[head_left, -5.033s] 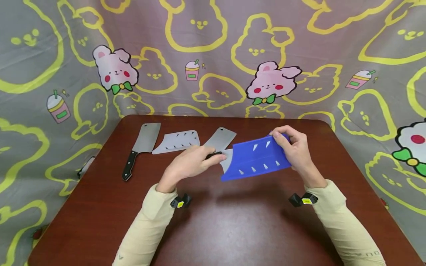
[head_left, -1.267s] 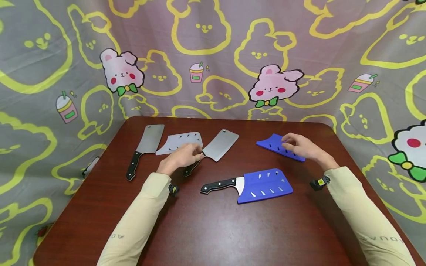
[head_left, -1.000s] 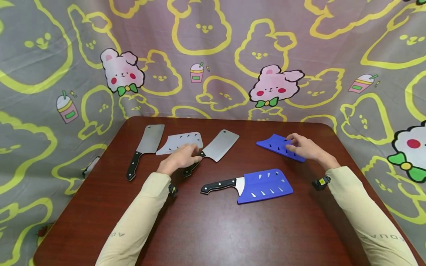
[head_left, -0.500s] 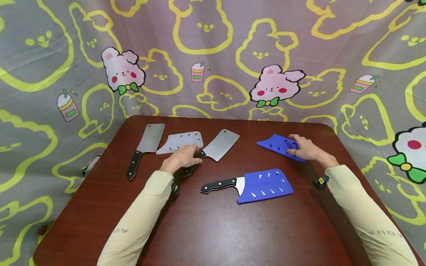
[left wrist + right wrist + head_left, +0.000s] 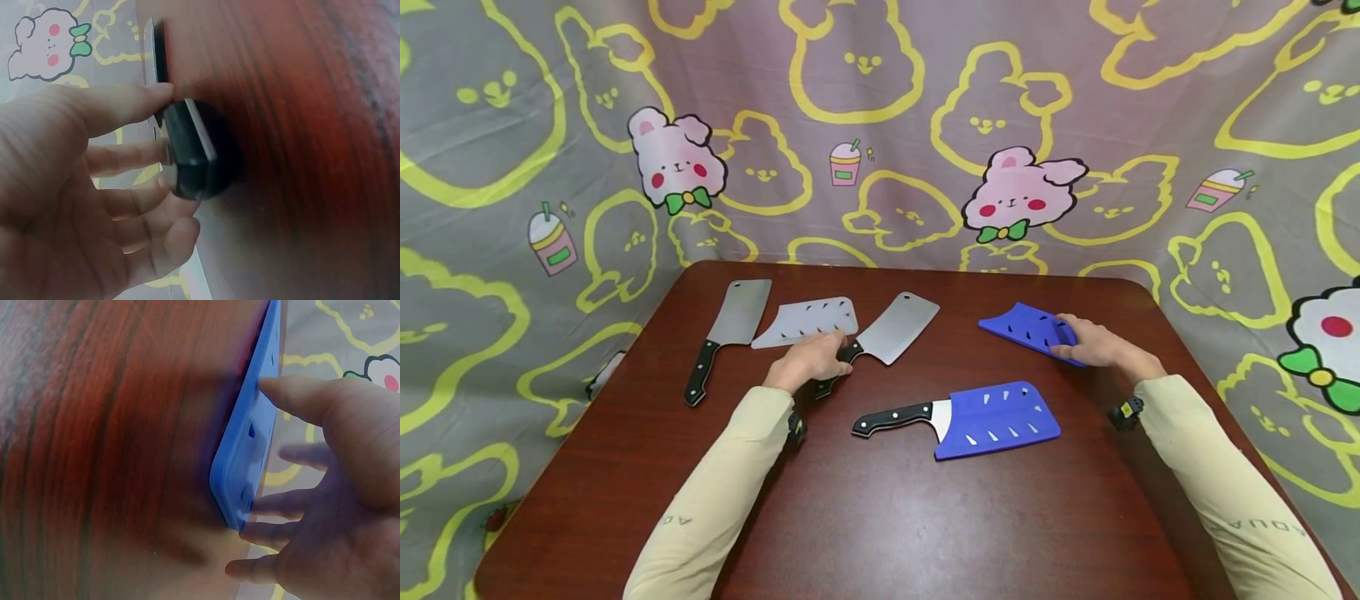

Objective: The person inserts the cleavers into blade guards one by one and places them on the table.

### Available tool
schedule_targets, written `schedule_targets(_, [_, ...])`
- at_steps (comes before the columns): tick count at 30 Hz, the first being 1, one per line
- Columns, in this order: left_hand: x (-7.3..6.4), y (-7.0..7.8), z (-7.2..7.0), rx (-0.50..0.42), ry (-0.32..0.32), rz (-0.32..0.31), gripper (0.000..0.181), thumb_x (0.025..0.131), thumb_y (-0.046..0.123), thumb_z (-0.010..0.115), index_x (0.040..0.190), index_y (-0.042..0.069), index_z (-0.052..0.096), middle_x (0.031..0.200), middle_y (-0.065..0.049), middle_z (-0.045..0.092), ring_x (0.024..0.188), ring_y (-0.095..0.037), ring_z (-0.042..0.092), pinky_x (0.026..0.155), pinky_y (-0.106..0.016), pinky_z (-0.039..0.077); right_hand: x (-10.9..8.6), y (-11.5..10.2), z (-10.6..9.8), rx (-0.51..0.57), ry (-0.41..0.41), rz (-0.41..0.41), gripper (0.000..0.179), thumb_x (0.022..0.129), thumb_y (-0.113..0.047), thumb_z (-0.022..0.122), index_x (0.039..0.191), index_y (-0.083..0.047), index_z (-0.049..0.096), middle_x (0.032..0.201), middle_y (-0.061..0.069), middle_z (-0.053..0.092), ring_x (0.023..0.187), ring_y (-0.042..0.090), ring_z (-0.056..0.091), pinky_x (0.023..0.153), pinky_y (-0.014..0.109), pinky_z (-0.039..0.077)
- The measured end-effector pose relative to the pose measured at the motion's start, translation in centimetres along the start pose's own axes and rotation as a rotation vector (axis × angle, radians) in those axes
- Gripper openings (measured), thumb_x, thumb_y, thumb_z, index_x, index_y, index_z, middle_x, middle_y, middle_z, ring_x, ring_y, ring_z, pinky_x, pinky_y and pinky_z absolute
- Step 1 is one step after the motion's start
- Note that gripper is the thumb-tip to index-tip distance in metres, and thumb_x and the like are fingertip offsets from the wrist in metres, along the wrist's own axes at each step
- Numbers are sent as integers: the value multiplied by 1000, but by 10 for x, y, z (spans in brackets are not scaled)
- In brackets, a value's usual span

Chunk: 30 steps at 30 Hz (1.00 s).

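Blue cover (image 5: 1021,326) is found at the fingertips of the right grip (image 5: 1097,343), whose fingers are spread. Beside the left grip (image 5: 811,360), loosely bent and not closed, the black handle (image 5: 192,150) of a knife (image 5: 898,328) is seen. Beyond this grip, a white cover (image 5: 805,320) is laid; between both grips, nearer, a covered knife (image 5: 941,417).

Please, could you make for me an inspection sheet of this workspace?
Surface: glossy reddish-brown table.
Job's things: left bare cleaver; white sheath beside it; middle bare cleaver; front cleaver inside a blue sheath; loose blue sheath at far right.
Clutter: nothing seen.
Hands: left hand at the middle bare cleaver's handle, right hand at the loose blue sheath; whether either grips is unclear.
Cables: nothing seen.
Surroundings: patterned cloth behind and beside the table.
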State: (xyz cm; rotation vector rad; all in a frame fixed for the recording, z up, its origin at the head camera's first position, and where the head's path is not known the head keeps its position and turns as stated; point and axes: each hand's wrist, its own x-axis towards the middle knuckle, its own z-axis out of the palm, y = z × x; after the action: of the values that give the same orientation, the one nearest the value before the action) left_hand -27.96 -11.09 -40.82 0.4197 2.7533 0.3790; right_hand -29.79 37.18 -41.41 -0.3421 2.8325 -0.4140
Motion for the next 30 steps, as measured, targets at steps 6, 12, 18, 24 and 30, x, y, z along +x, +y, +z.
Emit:
schedule_targets(6, [1, 1, 0, -12, -17, -22, 39, 93, 29, 66, 122, 7, 54, 111, -12, 62, 96, -23, 58, 81, -39, 50, 0, 6, 0, -2, -10, 12, 76, 95, -37, 62, 147, 6, 26, 144, 38, 35, 131, 58, 34, 104, 69, 30])
schedule_targets(12, [1, 0, 1, -61, -18, -21, 34, 92, 27, 66, 118, 7, 55, 101, -9, 60, 89, -22, 56, 75, -34, 48, -1, 9, 0, 22, -21, 58, 86, 93, -43, 64, 149, 6, 21, 146, 39, 29, 134, 57, 29, 107, 68, 28])
schedule_targets(18, [-2, -3, 0, -135, -37, -27, 27, 91, 25, 66, 107, 6, 57, 93, -9, 60, 83, -22, 56, 69, -32, 46, -1, 11, 3, 39, 38, 52, 92, 87, -46, 71, 148, 4, 24, 142, 40, 32, 128, 60, 30, 103, 70, 29])
schedule_targets(24, [-3, -2, 0, -174, -40, -43, 31, 90, 27, 65, 110, 5, 58, 94, -9, 60, 82, -22, 57, 69, -32, 45, -4, 8, 4, 57, 99, 62, 95, 81, -45, 78, 146, 2, 26, 133, 41, 32, 113, 56, 27, 91, 65, 30])
schedule_targets(30, [-2, -1, 5, -219, -4, -64, 30, 89, 27, 65, 104, 3, 56, 89, -8, 59, 75, -20, 56, 63, -30, 44, -7, 0, 0, -9, 186, 74, 101, 74, -42, 85, 143, 5, 28, 118, 40, 29, 108, 53, 22, 86, 59, 27])
